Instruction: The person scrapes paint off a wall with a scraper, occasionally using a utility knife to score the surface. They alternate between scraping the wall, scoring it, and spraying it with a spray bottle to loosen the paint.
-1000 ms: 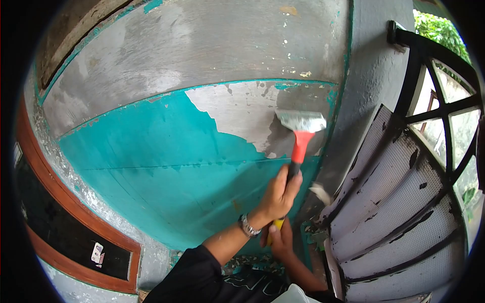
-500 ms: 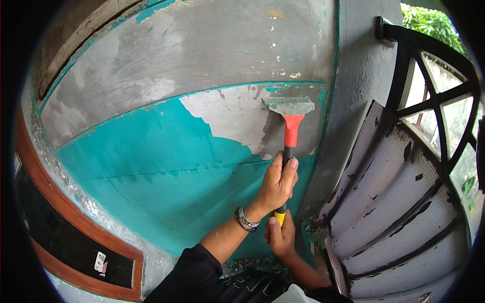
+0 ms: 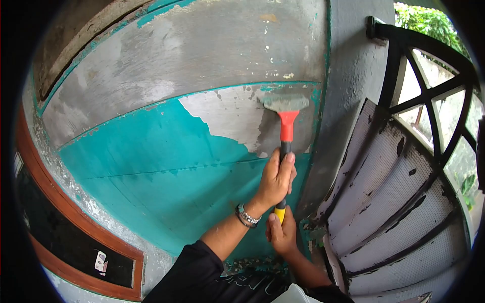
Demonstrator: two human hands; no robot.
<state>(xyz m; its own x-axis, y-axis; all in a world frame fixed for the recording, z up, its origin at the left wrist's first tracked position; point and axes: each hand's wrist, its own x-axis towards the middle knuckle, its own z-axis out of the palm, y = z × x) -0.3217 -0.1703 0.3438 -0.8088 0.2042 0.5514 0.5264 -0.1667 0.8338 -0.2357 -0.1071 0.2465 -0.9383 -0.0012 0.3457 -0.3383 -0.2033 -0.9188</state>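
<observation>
Both hands grip one long-handled scraper (image 3: 286,127), with a red neck, a black handle and a yellow end. My left hand (image 3: 274,181), a bracelet on its wrist, is wrapped around the black handle below the red neck. Lower down, my right hand (image 3: 282,231) closes around the handle by its yellow end. The wide metal blade (image 3: 286,103), slightly blurred, is up against the bared grey part of the wall, just under a thin teal line. Left of the blade lies a pale patch (image 3: 222,113) with a ragged edge, bordering the teal paint (image 3: 151,146).
Above is a scraped grey wall band (image 3: 202,50) with white specks. A grey pillar (image 3: 348,65) stands at right, beside a black-framed gate (image 3: 429,93) with white mesh panels (image 3: 394,202). A brown wooden frame (image 3: 86,232) with dark glass runs along the lower left.
The blade has blurred and shifted slightly against the wall. The whole view has moved a little, with the gate and pillar further left. Both hands keep their hold.
</observation>
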